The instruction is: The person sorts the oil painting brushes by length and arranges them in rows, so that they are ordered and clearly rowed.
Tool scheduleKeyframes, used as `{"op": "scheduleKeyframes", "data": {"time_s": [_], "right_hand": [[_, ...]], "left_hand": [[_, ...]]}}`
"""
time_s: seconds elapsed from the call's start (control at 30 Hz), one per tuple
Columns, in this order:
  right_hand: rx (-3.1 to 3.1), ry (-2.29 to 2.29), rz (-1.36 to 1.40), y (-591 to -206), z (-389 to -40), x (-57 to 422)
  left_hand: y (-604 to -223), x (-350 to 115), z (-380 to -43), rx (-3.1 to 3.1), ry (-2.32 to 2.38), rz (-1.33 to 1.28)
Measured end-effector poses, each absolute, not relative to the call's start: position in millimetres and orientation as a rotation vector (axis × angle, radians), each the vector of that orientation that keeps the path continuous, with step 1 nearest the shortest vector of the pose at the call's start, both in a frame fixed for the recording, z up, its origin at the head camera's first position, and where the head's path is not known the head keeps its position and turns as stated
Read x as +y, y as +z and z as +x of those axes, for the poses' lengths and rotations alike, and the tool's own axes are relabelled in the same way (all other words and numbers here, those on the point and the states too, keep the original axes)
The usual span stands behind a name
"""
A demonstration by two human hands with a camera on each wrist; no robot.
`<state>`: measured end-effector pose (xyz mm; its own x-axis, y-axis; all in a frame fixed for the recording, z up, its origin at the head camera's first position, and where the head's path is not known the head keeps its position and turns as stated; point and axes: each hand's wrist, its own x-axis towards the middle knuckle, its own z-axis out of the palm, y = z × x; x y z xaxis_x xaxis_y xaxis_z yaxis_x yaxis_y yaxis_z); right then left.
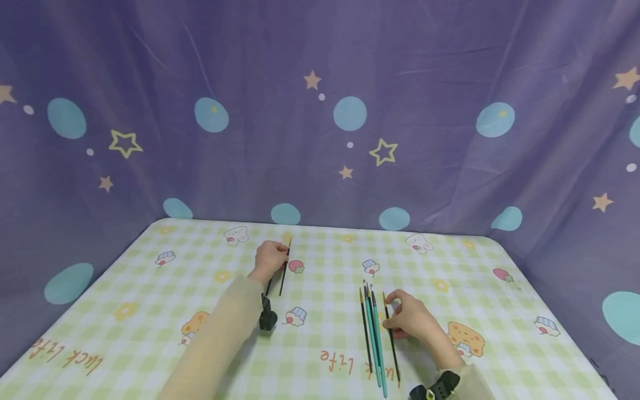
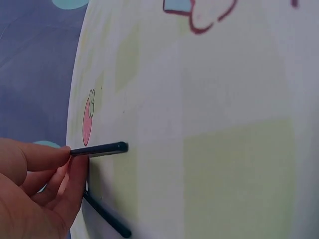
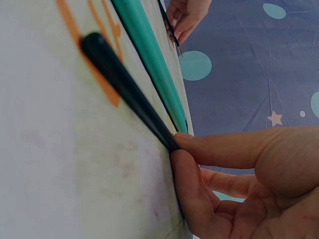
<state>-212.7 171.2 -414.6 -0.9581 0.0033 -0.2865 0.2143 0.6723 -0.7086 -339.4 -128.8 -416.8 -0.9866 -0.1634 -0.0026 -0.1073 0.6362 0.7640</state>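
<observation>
Pinching a slim black paintbrush (image 1: 283,278), fingertips closed, the left hand (image 1: 270,258) lies left of the teal-and-black paintbrush cluster (image 1: 378,333); the right hand (image 1: 411,315) pinches another paintbrush (image 1: 394,355) just right.

On my feed I see a plain, pale beige left sleeve (image 1: 215,330) and a right sleeve (image 1: 472,383) to match. I make out a chunky black left wrist unit (image 1: 268,318) and a black, blocky right wrist unit (image 1: 445,383), each worn by the cuff.
</observation>
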Motion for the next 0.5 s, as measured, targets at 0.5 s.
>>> {"op": "scheduleKeyframes", "data": {"time_s": [0.5], "right_hand": [[2.634, -1.149, 0.174, -414.3, -213.8, 170.9]], "left_hand": [[-413.4, -122.9, -332.9, -2.733, -1.121, 0.298]]}}
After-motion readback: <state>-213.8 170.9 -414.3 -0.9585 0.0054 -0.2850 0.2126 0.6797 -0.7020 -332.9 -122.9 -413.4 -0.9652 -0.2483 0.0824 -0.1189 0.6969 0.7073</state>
